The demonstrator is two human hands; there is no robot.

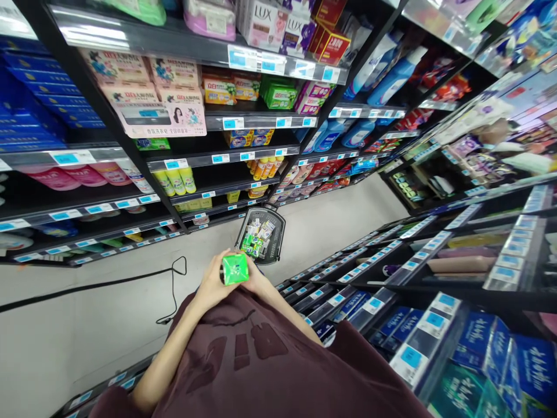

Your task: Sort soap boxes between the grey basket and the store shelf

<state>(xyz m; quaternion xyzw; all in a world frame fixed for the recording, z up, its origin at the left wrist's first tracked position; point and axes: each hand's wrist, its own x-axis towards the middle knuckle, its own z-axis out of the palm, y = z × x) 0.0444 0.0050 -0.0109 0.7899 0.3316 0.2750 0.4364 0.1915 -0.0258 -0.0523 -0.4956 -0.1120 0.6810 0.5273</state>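
Bright-green glossy box-shaped pack, visible face longer left to right, sits between left hand, fingers clasped on its left side, and right hand, at its right, finger grip unclear; black plastic basket stands on the far side.

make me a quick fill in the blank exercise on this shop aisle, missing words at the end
1. The left hand and right hand hold a package whose colour is ____.
2. The shopping basket stands on the ____.
3. The long cord at the left is coloured ____.
4. On the shelf, the pale boxes carry the three-letter word ____.

Missing words: green; floor; black; LUX.
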